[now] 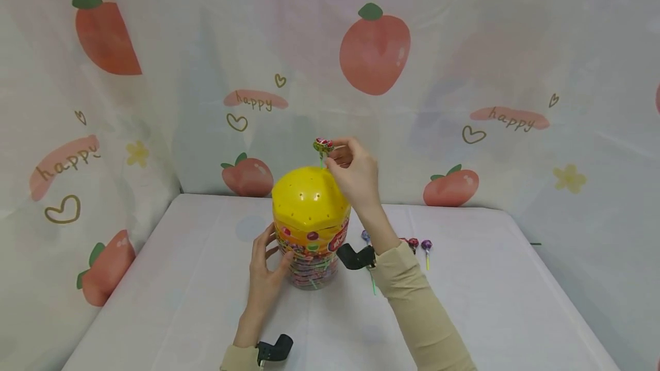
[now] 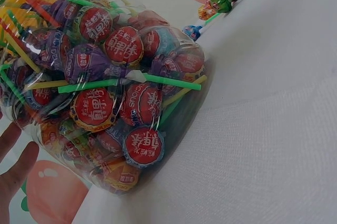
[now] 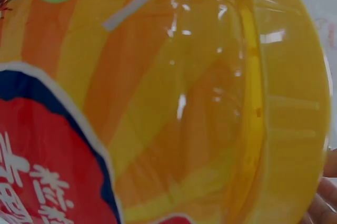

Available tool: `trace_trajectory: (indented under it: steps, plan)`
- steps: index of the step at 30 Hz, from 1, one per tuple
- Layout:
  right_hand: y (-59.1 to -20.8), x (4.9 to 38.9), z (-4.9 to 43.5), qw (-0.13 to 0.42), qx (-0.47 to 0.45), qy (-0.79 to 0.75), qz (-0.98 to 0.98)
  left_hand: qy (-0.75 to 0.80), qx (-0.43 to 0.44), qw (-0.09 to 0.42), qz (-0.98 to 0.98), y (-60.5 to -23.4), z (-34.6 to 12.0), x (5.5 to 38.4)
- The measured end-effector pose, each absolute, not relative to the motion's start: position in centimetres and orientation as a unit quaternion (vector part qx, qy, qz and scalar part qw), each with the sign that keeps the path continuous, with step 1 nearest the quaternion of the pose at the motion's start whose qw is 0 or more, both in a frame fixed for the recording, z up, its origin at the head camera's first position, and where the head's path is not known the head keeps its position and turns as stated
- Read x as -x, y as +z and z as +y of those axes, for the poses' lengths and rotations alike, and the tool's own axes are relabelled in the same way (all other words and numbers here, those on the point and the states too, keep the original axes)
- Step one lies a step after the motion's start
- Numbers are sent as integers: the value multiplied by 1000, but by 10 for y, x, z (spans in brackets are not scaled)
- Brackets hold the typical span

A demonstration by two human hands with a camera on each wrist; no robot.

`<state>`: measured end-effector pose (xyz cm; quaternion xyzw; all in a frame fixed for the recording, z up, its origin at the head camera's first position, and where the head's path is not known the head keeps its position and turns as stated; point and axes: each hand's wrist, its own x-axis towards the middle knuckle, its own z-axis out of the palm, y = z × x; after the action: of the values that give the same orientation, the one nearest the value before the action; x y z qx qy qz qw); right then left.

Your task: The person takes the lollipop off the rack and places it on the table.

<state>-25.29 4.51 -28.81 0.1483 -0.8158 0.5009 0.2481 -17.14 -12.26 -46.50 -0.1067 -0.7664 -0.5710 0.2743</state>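
Observation:
A clear candy jar with a yellow domed lid stands upright on the table, filled with wrapped lollipops. My left hand holds the jar's left side, thumb toward the front; two of its fingers show against the clear wall in the left wrist view. Above the lid's far side, my right hand pinches a lollipop with a green and red wrapper. Its green stick points down to the lid; whether it sits in a hole cannot be told. The jar's printed label fills most of the right wrist view.
Several loose lollipops lie right of the jar, among them a purple one and a red one, partly behind my right forearm. Small holes dot the lid. A white cloth covers the table, and a fruit-printed curtain hangs behind.

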Motion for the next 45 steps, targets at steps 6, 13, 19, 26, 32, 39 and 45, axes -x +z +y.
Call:
trace_trajectory:
  steps: [6, 13, 19, 26, 32, 39, 45]
  plan:
    - [-290, 260, 39, 240, -147, 502, -818, -567, 111, 283, -765, -466, -122, 172]
    - [-293, 263, 33, 244, -143, 505, -815, -567, 115, 286, -764, -466, -123, 172]
    - [-295, 264, 29, 248, -142, 503, -815, -570, 106, 272, -768, -465, -123, 171]
    - [-296, 265, 28, 254, -135, 503, -815, -563, 111, 286, -767, -479, -125, 179]
    - [-293, 265, 27, 272, -145, 507, -805, -553, 109, 291, -773, -498, -130, 190]
    - [-287, 264, 31, 301, -167, 513, -786, -559, 106, 294, -768, -497, -128, 190]
    - [-283, 255, 41, 317, -173, 516, -777, -562, 102, 286, -770, -479, -124, 180]
